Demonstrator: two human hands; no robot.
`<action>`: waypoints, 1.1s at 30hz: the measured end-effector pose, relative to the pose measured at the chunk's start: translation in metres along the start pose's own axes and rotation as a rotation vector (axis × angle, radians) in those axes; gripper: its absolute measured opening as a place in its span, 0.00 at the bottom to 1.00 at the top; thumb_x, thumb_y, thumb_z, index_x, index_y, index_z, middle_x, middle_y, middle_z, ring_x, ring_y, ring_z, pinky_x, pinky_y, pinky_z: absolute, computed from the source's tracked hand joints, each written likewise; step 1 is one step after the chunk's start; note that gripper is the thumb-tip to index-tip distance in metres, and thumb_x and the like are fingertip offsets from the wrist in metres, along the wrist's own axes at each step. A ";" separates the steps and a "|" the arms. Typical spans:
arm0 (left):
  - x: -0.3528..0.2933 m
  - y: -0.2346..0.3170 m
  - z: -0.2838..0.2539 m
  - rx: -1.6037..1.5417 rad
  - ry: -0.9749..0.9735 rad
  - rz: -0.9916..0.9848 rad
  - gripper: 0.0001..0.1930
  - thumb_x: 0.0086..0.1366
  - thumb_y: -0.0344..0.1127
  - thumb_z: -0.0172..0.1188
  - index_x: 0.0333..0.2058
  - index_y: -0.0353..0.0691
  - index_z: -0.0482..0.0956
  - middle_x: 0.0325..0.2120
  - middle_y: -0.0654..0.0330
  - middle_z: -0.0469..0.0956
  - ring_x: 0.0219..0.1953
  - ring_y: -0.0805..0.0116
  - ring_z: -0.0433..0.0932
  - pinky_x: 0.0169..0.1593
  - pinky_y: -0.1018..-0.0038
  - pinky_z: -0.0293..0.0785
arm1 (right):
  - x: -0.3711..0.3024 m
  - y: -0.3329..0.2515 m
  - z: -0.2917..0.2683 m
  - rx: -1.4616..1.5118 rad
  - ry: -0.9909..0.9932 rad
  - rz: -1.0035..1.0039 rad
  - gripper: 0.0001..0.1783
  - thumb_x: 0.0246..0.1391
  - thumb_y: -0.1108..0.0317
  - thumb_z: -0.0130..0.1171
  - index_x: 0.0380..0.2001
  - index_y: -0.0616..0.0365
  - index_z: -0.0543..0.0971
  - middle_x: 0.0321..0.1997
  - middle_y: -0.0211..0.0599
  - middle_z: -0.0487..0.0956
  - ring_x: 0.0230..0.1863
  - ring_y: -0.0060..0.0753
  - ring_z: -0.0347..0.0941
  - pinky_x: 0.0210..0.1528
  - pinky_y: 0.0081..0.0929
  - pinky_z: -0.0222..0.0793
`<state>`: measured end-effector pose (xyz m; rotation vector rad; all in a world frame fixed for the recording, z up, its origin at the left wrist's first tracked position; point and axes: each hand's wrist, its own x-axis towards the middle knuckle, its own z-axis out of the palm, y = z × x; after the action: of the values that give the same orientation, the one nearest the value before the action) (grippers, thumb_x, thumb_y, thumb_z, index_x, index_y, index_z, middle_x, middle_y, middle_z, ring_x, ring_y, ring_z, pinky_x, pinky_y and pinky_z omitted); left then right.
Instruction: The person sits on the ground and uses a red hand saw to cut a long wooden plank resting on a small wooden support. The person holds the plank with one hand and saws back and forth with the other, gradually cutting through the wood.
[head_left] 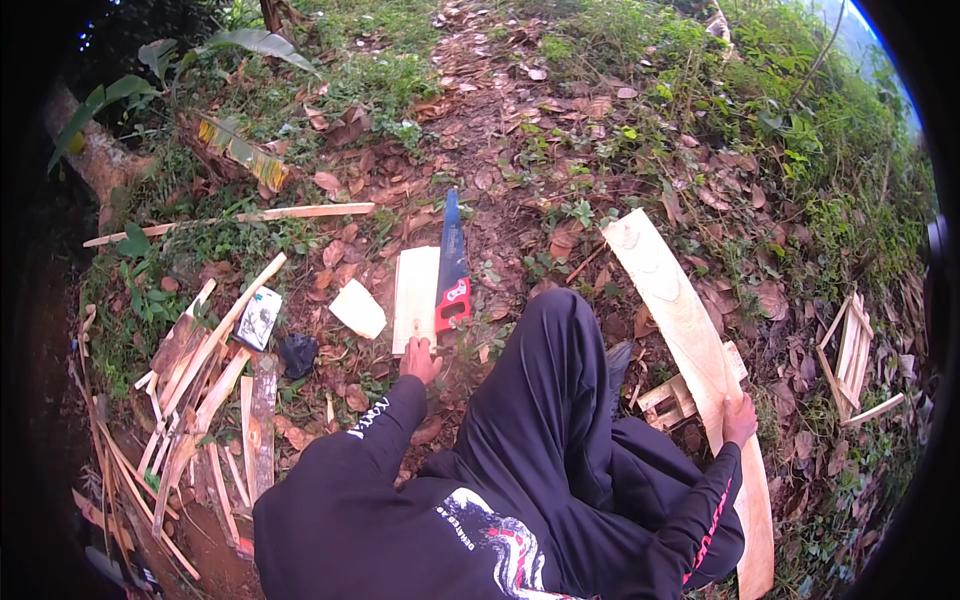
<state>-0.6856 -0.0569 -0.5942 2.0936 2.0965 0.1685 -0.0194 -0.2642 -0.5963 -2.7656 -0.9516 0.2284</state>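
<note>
Holds long pale plank point(688, 312) in right hand point(740, 418), at right of scene, with fingers about its right edge. Shows narrow grip there, set along near half of plank. Cannot tell whether far end rests on leaf-strewn ground point(480, 110) or sits slightly raised.

Has left hand point(419, 362) in contact with near end of short pale board point(414, 300), lying flat at centre. Cannot tell pinching from mere pressing in left grip, with fingertips only partly visible.

Shows handsaw point(453, 262) with blue blade and red handle, along right edge of short board, blade pointing far; out of both hands. Shows small pale offcut point(358, 309) just left of short board, apart from it. Shows small wooden block piece point(668, 403), partly hidden behind plank.

Records at left: heap of split wood strips point(208, 352), white printed packet point(259, 318) and crumpled black bag point(298, 354) beside it; farther off, long thin strip point(290, 213). Records at far right: small stack of strips point(853, 350).

Judged part-way: appears to include some cutting already done, given short board and offcut. Appears to leave long plank at full length, with no saw cut visible along it. Cannot confirm any final dimension or joint.
</note>
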 end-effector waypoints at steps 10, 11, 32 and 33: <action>0.040 0.022 0.014 -0.034 0.124 0.243 0.26 0.50 0.34 0.63 0.49 0.37 0.70 0.47 0.51 0.70 0.52 0.51 0.68 0.56 0.60 0.66 | -0.010 0.001 0.011 -0.025 0.001 -0.013 0.35 0.52 0.41 0.54 0.58 0.50 0.69 0.57 0.44 0.73 0.57 0.51 0.68 0.60 0.53 0.55; 0.046 0.023 0.014 0.002 0.072 0.250 0.25 0.50 0.34 0.63 0.49 0.37 0.70 0.47 0.52 0.70 0.52 0.52 0.68 0.55 0.60 0.66 | -0.010 0.000 0.011 -0.019 -0.002 -0.014 0.35 0.52 0.41 0.54 0.58 0.51 0.69 0.56 0.45 0.73 0.57 0.51 0.68 0.60 0.53 0.56; 0.169 0.015 -0.134 -1.704 0.390 -0.315 0.09 0.49 0.27 0.50 0.32 0.36 0.70 0.19 0.64 0.71 0.18 0.70 0.70 0.26 0.74 0.69 | -0.002 -0.017 0.006 0.043 0.012 -0.028 0.33 0.51 0.43 0.56 0.56 0.49 0.71 0.55 0.42 0.74 0.57 0.48 0.68 0.62 0.52 0.53; 0.170 0.022 -0.145 -1.887 0.353 -0.297 0.09 0.47 0.24 0.47 0.30 0.38 0.68 0.17 0.66 0.68 0.15 0.73 0.66 0.22 0.75 0.66 | -0.001 -0.015 0.007 0.058 0.038 -0.030 0.33 0.51 0.43 0.56 0.56 0.49 0.71 0.55 0.42 0.74 0.57 0.48 0.68 0.62 0.52 0.53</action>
<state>-0.6923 0.1187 -0.4554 0.5517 1.0895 1.6610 -0.0310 -0.2520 -0.5992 -2.6910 -0.9609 0.1948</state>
